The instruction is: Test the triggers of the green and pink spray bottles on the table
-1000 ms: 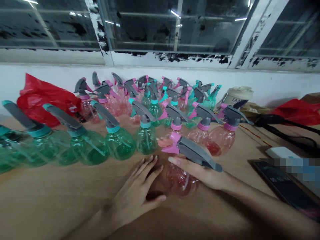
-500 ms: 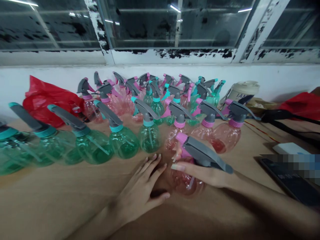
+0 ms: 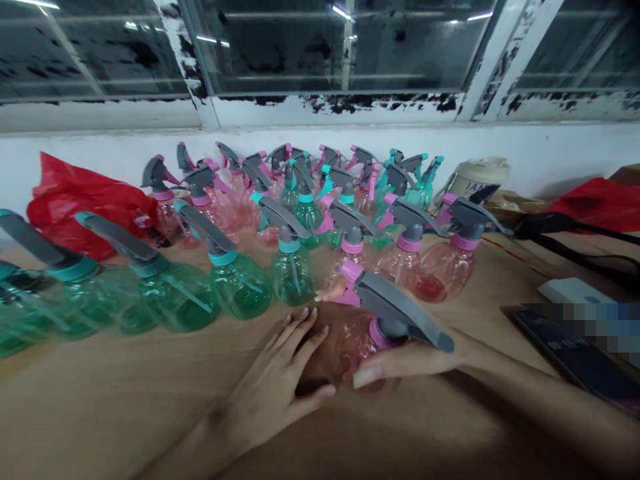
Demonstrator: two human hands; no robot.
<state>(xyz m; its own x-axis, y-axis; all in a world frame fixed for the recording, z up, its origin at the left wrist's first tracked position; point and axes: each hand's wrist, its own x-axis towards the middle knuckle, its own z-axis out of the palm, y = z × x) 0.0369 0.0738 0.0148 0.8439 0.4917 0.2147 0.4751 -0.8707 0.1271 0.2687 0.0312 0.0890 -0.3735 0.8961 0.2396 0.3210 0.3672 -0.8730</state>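
My right hand (image 3: 405, 360) is wrapped round a clear pink spray bottle (image 3: 353, 343) with a pink collar and a grey and pink trigger head. The bottle leans, its nozzle pointing up and left. Some of the right fingers are hidden behind it. Just to its left, my left hand (image 3: 280, 380) lies flat on the tabletop (image 3: 100, 407), fingers spread and holding nothing. Beyond the hands stands a row of spray bottles: several green ones (image 3: 240, 287) on the left and pink ones (image 3: 447, 267) on the right.
Many more pink and green spray bottles (image 3: 307, 213) crowd the back by the wall. A red plastic bag (image 3: 85, 207) lies at the back left. On the right are a phone (image 3: 565, 347), a white box (image 3: 575, 293), black straps (image 3: 545, 230) and a white tub (image 3: 477, 177).
My right thumb has slid down from near the nozzle to below the pink collar, which now shows. The left hand stays flat. The whole view has shifted slightly.
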